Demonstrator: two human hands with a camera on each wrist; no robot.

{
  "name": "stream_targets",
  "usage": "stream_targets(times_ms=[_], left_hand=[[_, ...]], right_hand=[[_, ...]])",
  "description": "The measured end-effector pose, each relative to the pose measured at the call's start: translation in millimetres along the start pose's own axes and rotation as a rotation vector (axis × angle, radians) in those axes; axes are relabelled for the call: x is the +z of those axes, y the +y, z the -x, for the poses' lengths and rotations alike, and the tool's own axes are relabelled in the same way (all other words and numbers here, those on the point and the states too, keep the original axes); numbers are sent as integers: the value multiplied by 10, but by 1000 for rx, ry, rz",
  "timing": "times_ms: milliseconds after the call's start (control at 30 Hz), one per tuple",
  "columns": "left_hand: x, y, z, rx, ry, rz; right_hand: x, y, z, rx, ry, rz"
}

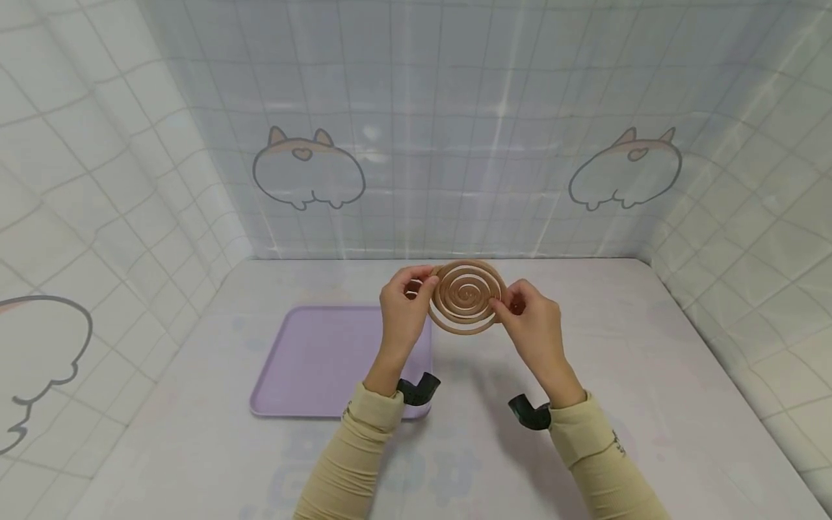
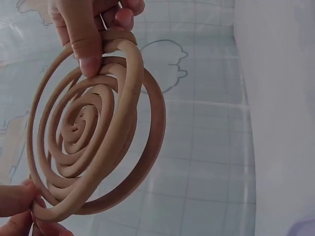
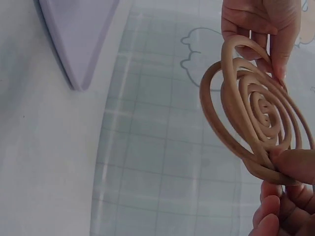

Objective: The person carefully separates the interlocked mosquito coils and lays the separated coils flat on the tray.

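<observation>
pale table (image 1: 650,375) under tiled walls, purple tray (image 1: 312,361) lower left. left hand (image 1: 403,314) and right hand (image 1: 533,328) pinch opposite edges of the coil (image 1: 466,296), held upright above the table. its rings look brittle; twisting might snap them.

spiral coil (image 3: 256,113) | pinched both ends by fingers (image 3: 295,164) | tray (image 3: 78,34) upper-left

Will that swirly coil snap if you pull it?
Probably, if pulled hard. The spiral coil has thin rings with open gaps, so it looks brittle. It seems light: the left hand and right hand hold it by fingertip pinches at its edges.
</observation>
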State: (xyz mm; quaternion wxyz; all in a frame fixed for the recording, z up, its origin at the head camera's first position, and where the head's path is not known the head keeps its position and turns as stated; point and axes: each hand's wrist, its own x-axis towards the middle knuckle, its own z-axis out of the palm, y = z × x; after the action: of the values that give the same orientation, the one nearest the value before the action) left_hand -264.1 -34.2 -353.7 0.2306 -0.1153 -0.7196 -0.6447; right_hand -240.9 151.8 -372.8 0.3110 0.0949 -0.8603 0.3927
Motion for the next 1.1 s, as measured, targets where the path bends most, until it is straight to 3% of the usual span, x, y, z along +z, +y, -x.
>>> stream_targets(times_ms=[167, 467, 800, 867, 1000, 1100], left_hand=[[31, -140, -71, 16, 10, -10], [53, -33, -132, 94, 7, -64], [140, 38, -128, 101, -138, 17], [136, 40, -123, 107, -142, 20], [81, 193, -78, 103, -146, 39], [33, 275, -42, 70, -151, 71]], right_hand=[[1, -19, 8, -86, 22, 75], [33, -77, -19, -147, 42, 128], [115, -162, -32, -156, -19, 4], [122, -153, -26, -135, -10, -21], [118, -117, -14, -90, 33, -85], [97, -107, -19, -57, 82, -136]])
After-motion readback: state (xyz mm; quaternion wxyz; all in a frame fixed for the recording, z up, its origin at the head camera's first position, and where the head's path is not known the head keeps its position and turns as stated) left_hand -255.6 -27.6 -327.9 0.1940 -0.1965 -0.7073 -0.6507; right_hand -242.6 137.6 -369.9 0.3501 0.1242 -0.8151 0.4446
